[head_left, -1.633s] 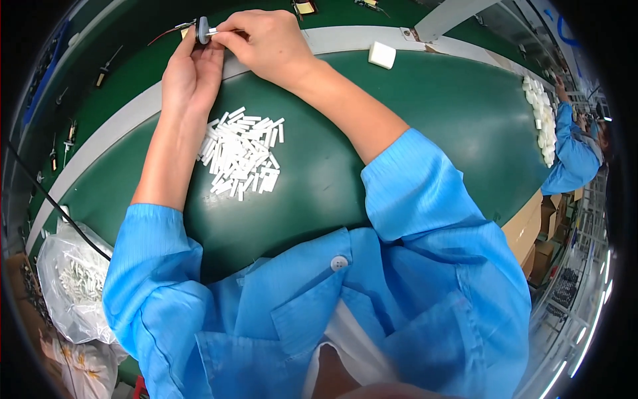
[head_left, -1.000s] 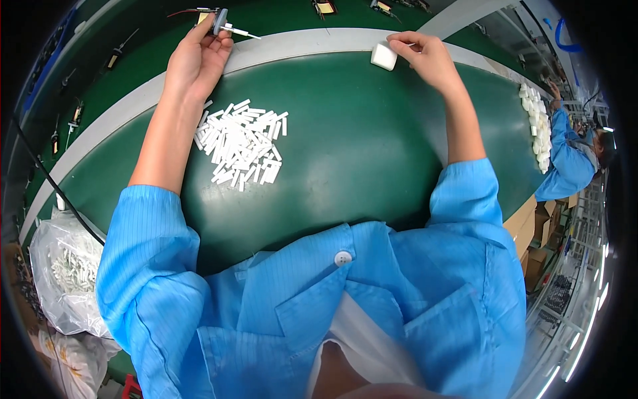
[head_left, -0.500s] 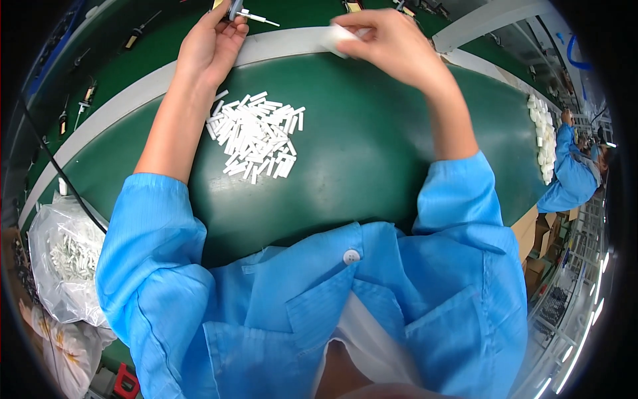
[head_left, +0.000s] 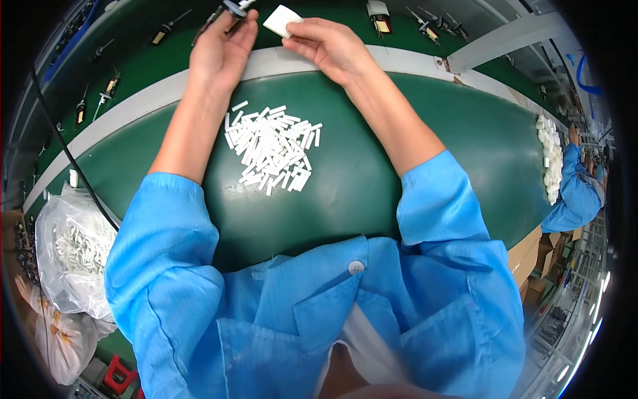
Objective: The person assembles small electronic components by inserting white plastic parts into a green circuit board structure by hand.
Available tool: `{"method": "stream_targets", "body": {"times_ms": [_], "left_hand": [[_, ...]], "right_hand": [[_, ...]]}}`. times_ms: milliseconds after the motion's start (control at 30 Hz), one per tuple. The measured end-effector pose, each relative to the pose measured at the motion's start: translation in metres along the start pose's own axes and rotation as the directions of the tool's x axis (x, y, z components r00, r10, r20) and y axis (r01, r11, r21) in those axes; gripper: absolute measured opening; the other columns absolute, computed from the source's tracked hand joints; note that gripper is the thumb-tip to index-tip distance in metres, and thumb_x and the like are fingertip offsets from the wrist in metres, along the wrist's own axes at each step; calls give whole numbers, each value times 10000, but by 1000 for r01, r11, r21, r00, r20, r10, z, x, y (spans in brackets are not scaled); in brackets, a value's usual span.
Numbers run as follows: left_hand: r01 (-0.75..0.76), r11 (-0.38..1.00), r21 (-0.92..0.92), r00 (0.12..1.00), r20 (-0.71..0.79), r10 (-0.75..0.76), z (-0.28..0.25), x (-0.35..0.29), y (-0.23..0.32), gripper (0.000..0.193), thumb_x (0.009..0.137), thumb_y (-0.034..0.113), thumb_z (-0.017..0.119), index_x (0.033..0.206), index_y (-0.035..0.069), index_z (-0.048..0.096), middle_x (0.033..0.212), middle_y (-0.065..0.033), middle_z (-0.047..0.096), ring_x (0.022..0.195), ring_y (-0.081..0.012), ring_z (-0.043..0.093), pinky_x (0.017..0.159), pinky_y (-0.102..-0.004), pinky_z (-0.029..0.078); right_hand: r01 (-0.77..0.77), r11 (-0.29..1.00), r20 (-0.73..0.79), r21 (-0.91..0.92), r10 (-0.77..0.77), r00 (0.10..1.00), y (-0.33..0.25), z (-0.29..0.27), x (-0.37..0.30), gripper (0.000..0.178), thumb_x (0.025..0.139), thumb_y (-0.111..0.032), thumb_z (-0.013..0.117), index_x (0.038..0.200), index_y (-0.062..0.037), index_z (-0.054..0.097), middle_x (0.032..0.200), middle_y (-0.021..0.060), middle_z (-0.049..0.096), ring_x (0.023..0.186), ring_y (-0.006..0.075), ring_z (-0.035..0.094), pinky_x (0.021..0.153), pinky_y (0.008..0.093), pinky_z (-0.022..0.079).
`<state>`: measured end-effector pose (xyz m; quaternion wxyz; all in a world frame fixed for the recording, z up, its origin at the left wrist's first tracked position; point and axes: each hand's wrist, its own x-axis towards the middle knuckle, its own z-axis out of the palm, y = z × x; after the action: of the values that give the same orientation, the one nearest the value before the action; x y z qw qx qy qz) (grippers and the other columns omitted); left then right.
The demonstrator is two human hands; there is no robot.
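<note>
At the far edge of the green table (head_left: 359, 199), my left hand (head_left: 222, 56) is closed around a dark assembly with a round grey disc (head_left: 234, 9) and a pale stem. Its top is cut off by the picture's edge. Just right of it, my right hand (head_left: 330, 48) pinches a white square block (head_left: 282, 21) between thumb and fingers. A small gap separates the block from the assembly. Nearer to me, to the right of my left forearm, lies a loose pile of short white tubes (head_left: 272, 147).
A pale rail (head_left: 143, 96) runs along the table's far side. Beyond it, similar dark assemblies (head_left: 163, 33) lie on a green belt. A clear bag of white tubes (head_left: 80, 249) is at left. White blocks (head_left: 550, 159) line the right end, near another person in blue (head_left: 575, 189).
My right hand has moved left, bringing the white block close to my left hand. The view has shifted slightly, and the tube pile appears lower and farther right.
</note>
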<state>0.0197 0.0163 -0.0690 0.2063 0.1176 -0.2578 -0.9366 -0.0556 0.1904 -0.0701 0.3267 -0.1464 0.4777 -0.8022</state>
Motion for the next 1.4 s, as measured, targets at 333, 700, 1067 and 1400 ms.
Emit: {"method": "stream_targets", "body": {"times_ms": [333,700,1067,1400], "left_hand": [[-167,954,250,977,172,126,12,-21,-14,62,913,23,580,969,37,602,925,-51,634,848,-143,608,740,-252,500],[-471,627,621,882,326,340,9,-28,-15,105,867,-27,619,956,28,615,862,0,634,801,-56,578,727,-201,466],[-377,674,635,924,308,227,10,-21,-30,171,849,82,694,996,12,642,846,-57,670,728,-107,634,665,-220,507],[-155,801,579,972,234,20,8,-28,-26,462,858,135,708,1228,-34,488,961,-129,659,786,-150,661,693,-230,527]], "right_hand": [[81,986,-90,145,-68,994,2,20,-4,208,862,-100,693,998,44,630,897,88,657,812,150,649,734,215,536],[-117,992,-224,38,123,967,-38,46,-22,246,951,-243,592,952,0,634,777,62,646,663,127,634,592,219,540],[-49,994,-175,-100,31,984,-35,24,-21,288,959,-319,581,902,-38,612,694,16,591,556,94,565,471,194,442],[-125,991,-133,-46,118,984,-34,-7,6,228,937,-267,622,869,-50,612,665,-25,519,518,61,456,427,197,331]]}}
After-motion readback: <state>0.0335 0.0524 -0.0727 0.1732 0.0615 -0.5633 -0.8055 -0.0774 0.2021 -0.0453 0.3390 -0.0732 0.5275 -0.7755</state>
